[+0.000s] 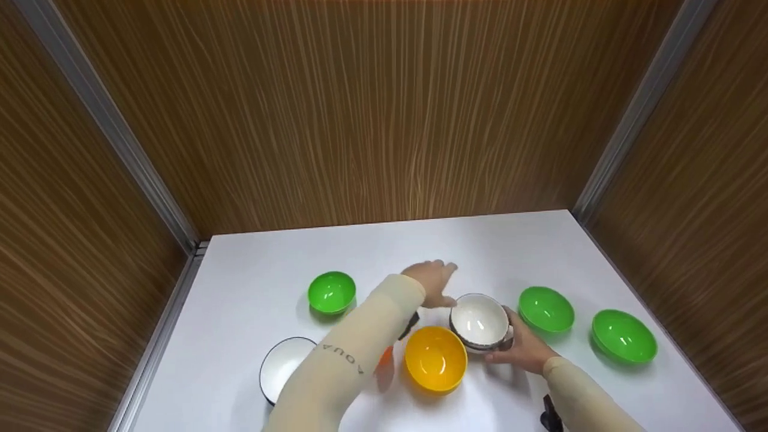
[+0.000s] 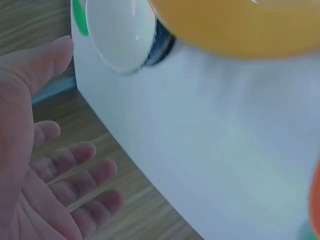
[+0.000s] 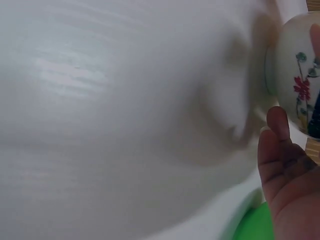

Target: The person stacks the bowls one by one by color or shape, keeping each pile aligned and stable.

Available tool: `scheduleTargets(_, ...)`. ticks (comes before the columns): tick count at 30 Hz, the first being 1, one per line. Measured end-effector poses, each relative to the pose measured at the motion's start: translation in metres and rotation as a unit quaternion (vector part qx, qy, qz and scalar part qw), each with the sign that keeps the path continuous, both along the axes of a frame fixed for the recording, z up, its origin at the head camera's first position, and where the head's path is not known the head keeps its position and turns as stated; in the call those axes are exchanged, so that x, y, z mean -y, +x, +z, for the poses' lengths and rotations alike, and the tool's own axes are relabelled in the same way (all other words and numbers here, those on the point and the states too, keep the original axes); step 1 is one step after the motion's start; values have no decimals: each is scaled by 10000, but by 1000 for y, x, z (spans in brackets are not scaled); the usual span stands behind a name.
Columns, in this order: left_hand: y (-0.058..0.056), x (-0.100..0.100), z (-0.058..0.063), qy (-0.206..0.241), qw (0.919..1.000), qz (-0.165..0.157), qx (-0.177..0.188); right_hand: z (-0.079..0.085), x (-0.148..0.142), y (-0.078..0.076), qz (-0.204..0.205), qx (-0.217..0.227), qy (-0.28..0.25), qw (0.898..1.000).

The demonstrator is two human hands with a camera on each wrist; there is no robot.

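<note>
My right hand grips a white bowl by its right side, thumb at the front and fingers curving around behind. In the right wrist view, the outside of this floral bowl shows a red flower and a dark blue patch; its foot is turned toward the white tabletop. The left hand reaches out to the upper left of that bowl, fingers spread, holding nothing. A yellow bowl stands just in front of the two hands. From the left wrist, the open palm appears beside the white bowl.
Two green bowls stand at the right, another green bowl at the left. A white bowl with a dark rim and an orange object are partly hidden by the left sleeve. Wood-grain walls enclose the white table.
</note>
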State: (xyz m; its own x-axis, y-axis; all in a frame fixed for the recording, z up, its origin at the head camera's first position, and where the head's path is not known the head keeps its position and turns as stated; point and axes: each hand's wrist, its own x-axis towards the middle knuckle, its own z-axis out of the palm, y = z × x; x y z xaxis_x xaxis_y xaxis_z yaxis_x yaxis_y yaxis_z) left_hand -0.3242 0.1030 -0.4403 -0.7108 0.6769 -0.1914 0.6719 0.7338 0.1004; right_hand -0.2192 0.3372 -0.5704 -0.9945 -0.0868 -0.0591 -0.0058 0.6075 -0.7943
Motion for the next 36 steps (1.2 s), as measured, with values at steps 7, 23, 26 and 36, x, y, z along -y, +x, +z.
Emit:
scheduleTargets(7, -29, 61, 14, 251, 9982, 538, -91, 21, -22, -8, -118, 486, 125, 9987)
scheduleTargets(23, -51, 156, 0, 19, 9825, 1842, 262, 33, -92, 11, -941, 14, 833, 9921)
scheduleTargets(26, -51, 165, -8, -78, 9791, 1994, 387, 30, -97, 12, -1019, -131, 923, 9904)
scheduleTargets(36, -51, 168, -30, -18, 9713, 2250, 774, 12, -113, 22, -1506, -612, 1382, 9770)
